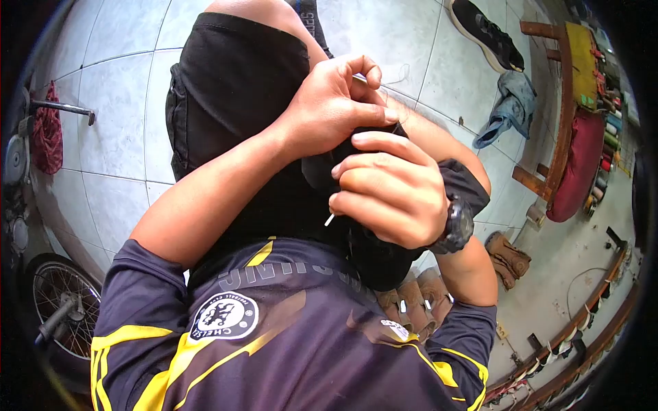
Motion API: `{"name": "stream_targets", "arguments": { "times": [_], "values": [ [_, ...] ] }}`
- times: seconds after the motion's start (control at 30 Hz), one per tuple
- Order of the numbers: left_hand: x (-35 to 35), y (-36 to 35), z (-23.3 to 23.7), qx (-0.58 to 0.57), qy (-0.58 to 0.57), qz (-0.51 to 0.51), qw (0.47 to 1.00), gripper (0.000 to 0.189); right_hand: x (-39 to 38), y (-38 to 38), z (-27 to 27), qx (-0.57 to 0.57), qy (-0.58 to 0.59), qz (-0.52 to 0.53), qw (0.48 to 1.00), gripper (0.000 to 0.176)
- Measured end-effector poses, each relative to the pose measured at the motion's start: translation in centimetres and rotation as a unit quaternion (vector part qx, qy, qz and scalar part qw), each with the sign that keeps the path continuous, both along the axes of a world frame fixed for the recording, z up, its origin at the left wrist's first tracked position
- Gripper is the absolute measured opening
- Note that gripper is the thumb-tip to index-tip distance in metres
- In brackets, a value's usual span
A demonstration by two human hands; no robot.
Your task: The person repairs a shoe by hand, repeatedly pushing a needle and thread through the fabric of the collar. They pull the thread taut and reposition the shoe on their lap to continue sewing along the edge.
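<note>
My left hand [332,106] is over my lap, its thumb and a finger pinched together beside my right hand. A thin thread [404,72] loops near its fingertips; what the pinch holds is too small to make out. My right hand [394,188], with a black watch on the wrist, is curled closed. The tip of a thin white stick [330,220] pokes out below its fingers. Dark material [319,172] lies under and between both hands, hard to tell from my black shorts [236,89].
A black shoe [485,34] and a blue cloth [510,109] lie on the tiled floor at upper right. Beyond them stands a wooden bench [565,103] with thread spools behind it. Brown boots [507,259] are at right. A wheel [65,301] is at lower left.
</note>
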State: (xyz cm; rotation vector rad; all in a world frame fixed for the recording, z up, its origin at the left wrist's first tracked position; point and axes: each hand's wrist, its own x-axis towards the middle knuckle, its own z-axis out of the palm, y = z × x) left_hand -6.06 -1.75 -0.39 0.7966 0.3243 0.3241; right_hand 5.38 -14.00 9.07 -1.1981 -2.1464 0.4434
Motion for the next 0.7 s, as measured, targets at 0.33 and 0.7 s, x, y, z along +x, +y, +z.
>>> {"name": "stream_targets", "arguments": {
  "times": [0.33, 0.7],
  "values": [
    [0.2, -1.0, 0.1, 0.012, -0.004, 0.052, 0.999, 0.032, 4.3, -16.4, 21.0, 0.121, 0.451, -0.332, 0.82, 0.002],
    [0.4, -1.4, 0.2, 0.057, 0.008, 0.06, 0.997, 0.03, 0.2, -5.2, 4.1, -0.164, -0.167, -0.387, 0.892, 0.003]
  ]
}}
